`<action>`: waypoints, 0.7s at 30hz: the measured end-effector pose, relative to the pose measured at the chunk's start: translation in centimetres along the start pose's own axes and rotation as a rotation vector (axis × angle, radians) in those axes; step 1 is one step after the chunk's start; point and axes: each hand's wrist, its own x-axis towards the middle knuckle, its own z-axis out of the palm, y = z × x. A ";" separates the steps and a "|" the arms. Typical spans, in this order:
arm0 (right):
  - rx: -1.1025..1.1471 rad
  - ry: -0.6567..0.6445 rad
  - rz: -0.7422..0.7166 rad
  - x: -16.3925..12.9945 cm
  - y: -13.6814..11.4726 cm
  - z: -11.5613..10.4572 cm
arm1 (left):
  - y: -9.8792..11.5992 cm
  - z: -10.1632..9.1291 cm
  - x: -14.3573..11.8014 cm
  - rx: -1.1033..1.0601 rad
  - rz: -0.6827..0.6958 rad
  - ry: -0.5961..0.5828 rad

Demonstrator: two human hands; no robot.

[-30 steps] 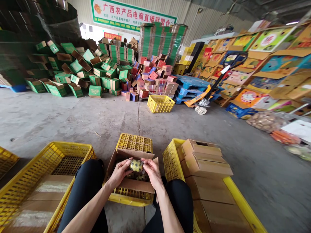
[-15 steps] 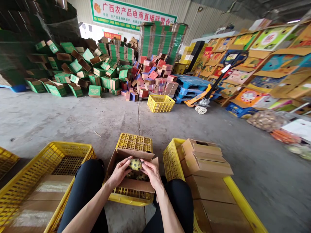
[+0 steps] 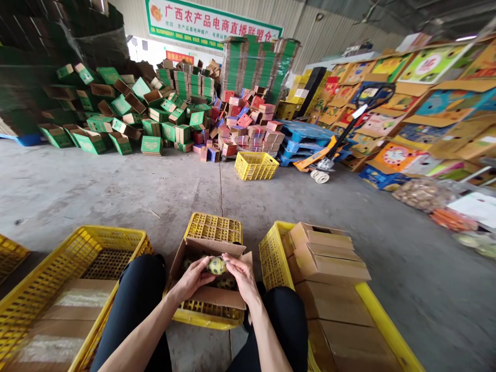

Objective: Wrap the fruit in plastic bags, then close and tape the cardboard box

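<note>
A rounded yellow-green fruit (image 3: 217,266) with dark spots is held between my two hands; its exact kind is unclear. My left hand (image 3: 194,278) grips its left end with thumb and fingers. At its right end the fingers of my right hand (image 3: 241,275) close on it. Below both hands stands an open cardboard box (image 3: 219,296) with its flaps spread. Similar spotted fruits (image 3: 225,282) lie inside, partly hidden by my hands. A yellow crate (image 3: 209,319) with a perforated surface supports the box between my knees.
To my left is a yellow crate (image 3: 83,243) with taped cartons; to my right, another (image 3: 275,253) is stacked with closed brown cartons (image 3: 337,305). Farther off are a small yellow crate (image 3: 256,166), a pallet jack (image 3: 324,161) and heaps of green boxes (image 3: 151,145).
The fruit has turned between my hands, showing a paler side with fewer spots. My left fingers have shifted slightly right and down around it. The box stays put.
</note>
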 end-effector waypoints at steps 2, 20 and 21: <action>-0.013 -0.010 -0.010 0.1 0.1 0.0 | 0.2 0.2 -0.2 0.003 0.061 0.004; 0.093 0.094 0.047 0.0 0.6 -0.3 | 0.1 0.5 -0.6 -0.020 0.241 0.041; 0.096 0.082 0.044 0.0 0.6 -0.2 | 0.0 0.4 -0.4 -0.033 0.228 0.038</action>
